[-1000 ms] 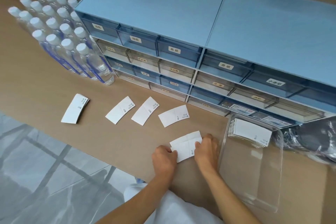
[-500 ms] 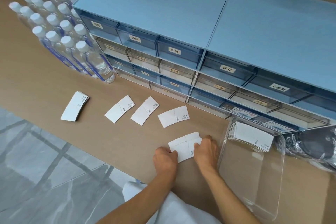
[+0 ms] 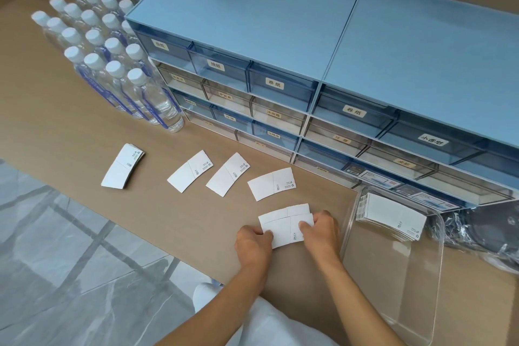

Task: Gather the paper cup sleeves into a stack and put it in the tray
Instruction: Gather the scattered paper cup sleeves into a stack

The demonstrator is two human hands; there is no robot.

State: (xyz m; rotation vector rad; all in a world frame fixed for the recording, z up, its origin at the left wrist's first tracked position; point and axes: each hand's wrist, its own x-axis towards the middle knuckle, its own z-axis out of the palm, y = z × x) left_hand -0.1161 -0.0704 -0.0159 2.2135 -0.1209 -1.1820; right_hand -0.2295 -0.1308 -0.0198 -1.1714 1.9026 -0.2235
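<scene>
Bottles [image 3: 112,62]: upper left of the frame, a packed block of clear bottles with white caps on the brown counter [image 3: 70,132]; the far rows go soft and blurry, so I can't count them.
Small stack [image 3: 123,166]: left of centre, several sleeves piled loosely; only their edges show, number unclear.
Loose sleeves: three lying flat in a row across the middle, apart from one another: one [image 3: 190,171], next [image 3: 228,174], third [image 3: 271,184]. Print on them is too small to read.
My left hand [image 3: 252,241]: lower centre, fingers curled and pinching the left edge of the sleeves in hand [image 3: 283,229], thumb on top.
Sleeves in hand: two at least, the upper one offset behind the lower; whatever lies beneath them is hidden.
My right hand [image 3: 320,229]: fingers closed on the right edge of that same pair, fingertips tucked out of sight under the paper.
Tray [image 3: 393,326]: clear plastic, lower right, its near corner cut off by the frame.
Stack in tray [image 3: 391,216]: sleeves leaning at the tray's far end.
Drawer unit [image 3: 295,31]: blue, upper right, running off the frame; lower labels hard to make out.
Bag [image 3: 488,236]: crinkled dark plastic at the right edge, contents unclear.
</scene>
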